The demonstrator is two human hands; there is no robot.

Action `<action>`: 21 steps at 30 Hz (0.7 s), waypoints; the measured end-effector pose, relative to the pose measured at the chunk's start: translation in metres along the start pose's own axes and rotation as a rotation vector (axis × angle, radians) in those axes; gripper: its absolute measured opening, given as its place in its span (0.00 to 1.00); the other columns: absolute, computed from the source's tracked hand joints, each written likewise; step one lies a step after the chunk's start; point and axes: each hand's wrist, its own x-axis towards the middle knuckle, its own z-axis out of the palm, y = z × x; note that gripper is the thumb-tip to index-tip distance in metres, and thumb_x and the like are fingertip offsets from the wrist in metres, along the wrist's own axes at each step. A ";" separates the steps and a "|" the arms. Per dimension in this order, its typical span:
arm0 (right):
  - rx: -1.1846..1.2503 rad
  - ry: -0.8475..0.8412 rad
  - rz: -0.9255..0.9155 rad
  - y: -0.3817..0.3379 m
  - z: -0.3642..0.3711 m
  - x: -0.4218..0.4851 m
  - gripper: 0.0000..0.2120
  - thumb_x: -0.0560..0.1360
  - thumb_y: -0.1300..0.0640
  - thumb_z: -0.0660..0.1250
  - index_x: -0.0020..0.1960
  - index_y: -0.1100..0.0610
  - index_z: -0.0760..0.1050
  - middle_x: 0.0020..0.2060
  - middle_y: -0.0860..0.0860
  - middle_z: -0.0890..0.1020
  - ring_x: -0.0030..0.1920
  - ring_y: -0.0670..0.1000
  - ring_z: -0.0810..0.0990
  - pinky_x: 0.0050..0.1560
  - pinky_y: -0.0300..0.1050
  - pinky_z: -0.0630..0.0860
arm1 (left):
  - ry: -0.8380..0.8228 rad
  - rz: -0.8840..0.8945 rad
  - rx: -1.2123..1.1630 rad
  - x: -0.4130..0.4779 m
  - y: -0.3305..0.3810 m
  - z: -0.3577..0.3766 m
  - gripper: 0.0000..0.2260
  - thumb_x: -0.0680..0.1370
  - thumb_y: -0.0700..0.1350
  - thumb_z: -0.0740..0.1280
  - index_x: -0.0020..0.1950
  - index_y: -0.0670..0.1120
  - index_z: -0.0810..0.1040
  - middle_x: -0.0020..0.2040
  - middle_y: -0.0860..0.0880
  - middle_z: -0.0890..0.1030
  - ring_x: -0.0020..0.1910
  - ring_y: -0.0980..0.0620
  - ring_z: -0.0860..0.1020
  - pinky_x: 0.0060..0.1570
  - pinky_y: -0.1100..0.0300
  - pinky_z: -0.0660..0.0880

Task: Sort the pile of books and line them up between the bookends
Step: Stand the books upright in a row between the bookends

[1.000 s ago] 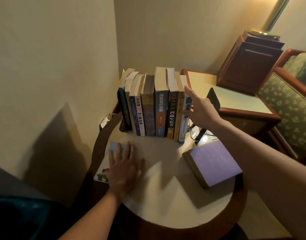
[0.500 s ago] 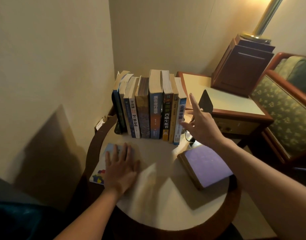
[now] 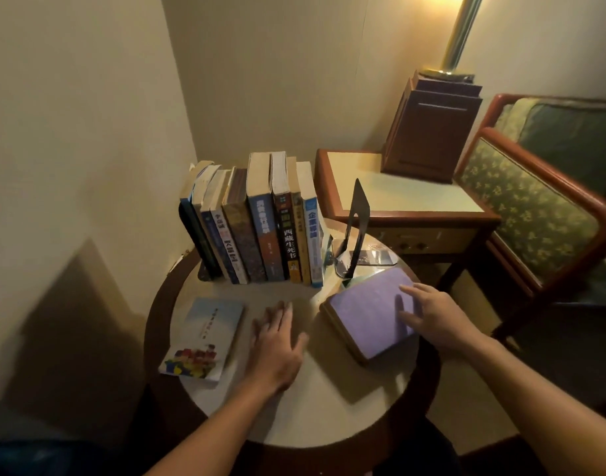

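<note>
Several books (image 3: 260, 221) stand upright in a row at the back of the round table (image 3: 308, 413), against a dark bookend (image 3: 205, 269) on their left. A second black bookend (image 3: 355, 218) stands apart to the right of the row. A purple book (image 3: 367, 317) lies flat at the right; my right hand (image 3: 432, 314) rests on its cover with fingers straight. A pale blue book with coloured blocks on its cover (image 3: 205, 338) lies flat at the left. My left hand (image 3: 277, 348) lies flat on the tabletop between the two lying books.
A square side table (image 3: 397, 194) carrying a dark wooden box (image 3: 428, 128) and a brass lamp pole (image 3: 459, 32) stands behind on the right. An upholstered armchair (image 3: 535, 207) is at the far right. Walls close in the left and back.
My right hand has come down from the right end of the book row onto the purple book. My left hand has slid off the pale blue book to the right, onto the tabletop.
</note>
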 end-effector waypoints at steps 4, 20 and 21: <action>0.169 -0.022 0.126 0.013 0.010 -0.001 0.38 0.77 0.42 0.70 0.81 0.48 0.56 0.78 0.51 0.63 0.76 0.57 0.65 0.72 0.56 0.68 | -0.148 -0.017 -0.319 -0.007 0.060 0.021 0.34 0.81 0.67 0.54 0.81 0.57 0.43 0.80 0.50 0.61 0.78 0.47 0.61 0.75 0.48 0.55; 0.573 -0.189 0.172 0.038 0.012 0.019 0.36 0.74 0.47 0.75 0.77 0.36 0.61 0.80 0.50 0.56 0.78 0.59 0.57 0.74 0.60 0.62 | -0.093 0.014 -0.214 -0.002 0.087 0.039 0.31 0.84 0.58 0.54 0.78 0.63 0.34 0.82 0.49 0.50 0.78 0.44 0.58 0.76 0.47 0.53; 0.596 -0.186 0.176 0.038 0.010 0.018 0.34 0.75 0.49 0.74 0.76 0.37 0.63 0.79 0.50 0.57 0.78 0.59 0.58 0.74 0.59 0.63 | -0.109 0.031 -0.193 0.000 0.084 0.040 0.28 0.85 0.58 0.51 0.78 0.64 0.36 0.82 0.47 0.55 0.77 0.45 0.61 0.75 0.49 0.55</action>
